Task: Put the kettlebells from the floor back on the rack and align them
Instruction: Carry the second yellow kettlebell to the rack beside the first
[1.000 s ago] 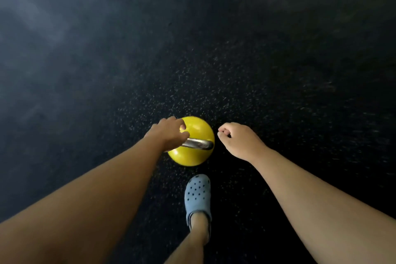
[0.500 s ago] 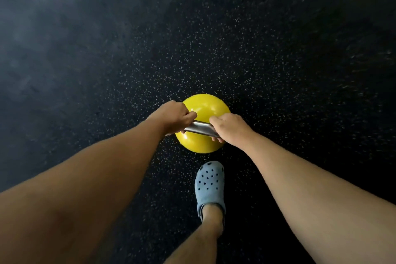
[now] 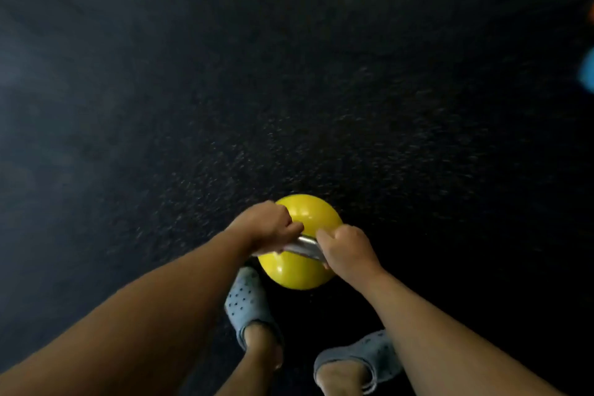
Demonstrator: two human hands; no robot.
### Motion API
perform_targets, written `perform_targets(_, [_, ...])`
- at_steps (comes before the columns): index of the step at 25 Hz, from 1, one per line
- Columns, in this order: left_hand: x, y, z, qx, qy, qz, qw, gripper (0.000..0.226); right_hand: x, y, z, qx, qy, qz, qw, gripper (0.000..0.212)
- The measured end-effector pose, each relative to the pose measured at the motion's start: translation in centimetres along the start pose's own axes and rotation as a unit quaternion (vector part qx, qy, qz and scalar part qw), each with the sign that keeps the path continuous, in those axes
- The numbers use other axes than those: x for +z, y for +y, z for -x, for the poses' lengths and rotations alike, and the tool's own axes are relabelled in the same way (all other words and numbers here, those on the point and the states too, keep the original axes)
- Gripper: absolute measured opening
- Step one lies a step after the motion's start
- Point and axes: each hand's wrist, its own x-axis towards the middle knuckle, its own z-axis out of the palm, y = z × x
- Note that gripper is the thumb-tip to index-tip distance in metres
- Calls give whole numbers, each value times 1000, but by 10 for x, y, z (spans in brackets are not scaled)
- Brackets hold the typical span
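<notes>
A round yellow kettlebell [image 3: 302,270] with a silver handle [image 3: 303,246] hangs in front of my legs, just above the dark floor. My left hand [image 3: 265,225] is closed on the left end of the handle. My right hand [image 3: 348,249] is closed on the right end. Both arms reach straight down to it. The rack is out of sight.
Black speckled rubber floor [image 3: 289,90] fills the view. My two feet in grey-blue perforated clogs [image 3: 246,302] [image 3: 363,354] stand just behind the kettlebell. A blurred blue object [image 3: 587,72] shows at the right edge, with an orange one [image 3: 592,14] above it.
One second ago only my left hand held the handle; my right hand then closed on it. Now the kettlebell appears lifted, the view has swung, and my second foot has come into view.
</notes>
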Motion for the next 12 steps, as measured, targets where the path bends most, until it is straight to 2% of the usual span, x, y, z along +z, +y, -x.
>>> perform_targets(1, [-2,40,-10,25,-12,-22,999,55,-23,23,22,14,22,-2,1000,34])
perform_targets(3, [-7,125,-27,74,-35,-44,996,56,-74,69,67,79,111,-63,989,40])
perform_targets(7, [-7,287,-46,163,-55,-76,982,57,-163,150,157,132,217,-93,963,41])
perform_targets(12, [26,492,-37,297,-43,-159,941,56,-241,241,294,203,431,-141,868,54])
